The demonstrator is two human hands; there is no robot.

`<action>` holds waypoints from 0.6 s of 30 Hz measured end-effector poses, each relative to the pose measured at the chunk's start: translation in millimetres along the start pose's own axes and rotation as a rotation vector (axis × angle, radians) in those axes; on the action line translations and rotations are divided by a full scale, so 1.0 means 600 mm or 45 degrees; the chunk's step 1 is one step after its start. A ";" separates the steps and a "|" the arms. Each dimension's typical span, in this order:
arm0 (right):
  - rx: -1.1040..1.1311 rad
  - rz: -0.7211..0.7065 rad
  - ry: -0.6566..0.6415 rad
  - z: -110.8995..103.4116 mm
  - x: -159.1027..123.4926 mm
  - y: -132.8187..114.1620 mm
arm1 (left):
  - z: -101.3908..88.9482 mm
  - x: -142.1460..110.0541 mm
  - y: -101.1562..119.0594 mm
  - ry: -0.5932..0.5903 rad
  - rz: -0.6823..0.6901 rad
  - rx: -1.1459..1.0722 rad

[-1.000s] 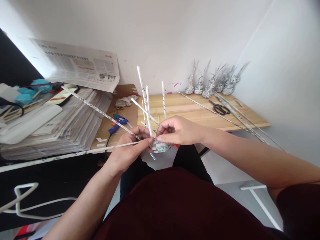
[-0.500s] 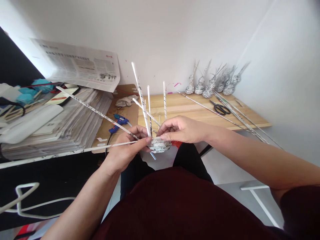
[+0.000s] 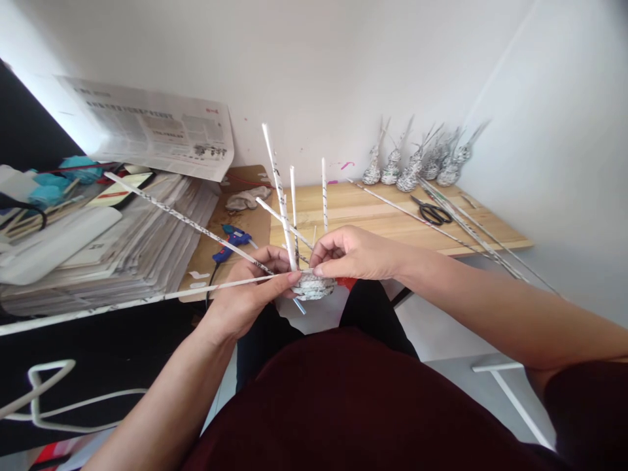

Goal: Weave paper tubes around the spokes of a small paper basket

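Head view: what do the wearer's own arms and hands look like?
Left hand and right hand: bare, no gloves or wristwear visible. Both forearms uncovered. Right arm has a short dark maroon sleeve, matching the top; left upper arm out of frame.

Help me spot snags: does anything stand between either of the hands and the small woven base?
Nothing visible does. The left hand grips the woven base at its left side, and the right hand pinches its rim. Paper sticks rise between the hands but block neither.
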State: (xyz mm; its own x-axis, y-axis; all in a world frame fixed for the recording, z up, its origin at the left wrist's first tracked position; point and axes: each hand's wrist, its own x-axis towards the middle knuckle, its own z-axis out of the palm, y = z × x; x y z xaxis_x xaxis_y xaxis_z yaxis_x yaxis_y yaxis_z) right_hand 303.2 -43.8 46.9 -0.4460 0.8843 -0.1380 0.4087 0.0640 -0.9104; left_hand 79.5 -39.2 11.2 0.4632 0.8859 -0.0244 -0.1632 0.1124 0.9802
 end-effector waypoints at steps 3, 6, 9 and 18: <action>-0.012 0.016 -0.019 0.000 -0.001 0.001 | 0.001 -0.001 0.000 0.023 0.007 0.007; 0.018 0.041 -0.088 -0.004 -0.002 -0.001 | -0.001 -0.001 0.000 0.028 0.003 0.021; 0.073 0.061 -0.149 -0.007 -0.003 -0.004 | -0.004 -0.001 -0.001 0.042 0.000 0.024; -0.114 0.070 -0.065 -0.001 0.000 -0.004 | -0.003 0.001 0.000 0.018 -0.007 0.062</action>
State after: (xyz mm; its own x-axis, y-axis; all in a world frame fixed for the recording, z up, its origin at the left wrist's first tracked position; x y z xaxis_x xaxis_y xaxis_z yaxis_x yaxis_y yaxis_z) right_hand 302.4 -43.9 49.3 -0.4601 0.8630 -0.2085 0.5019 0.0591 -0.8629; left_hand 78.3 -38.1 10.7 0.4517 0.8916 -0.0326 -0.1180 0.0959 0.9884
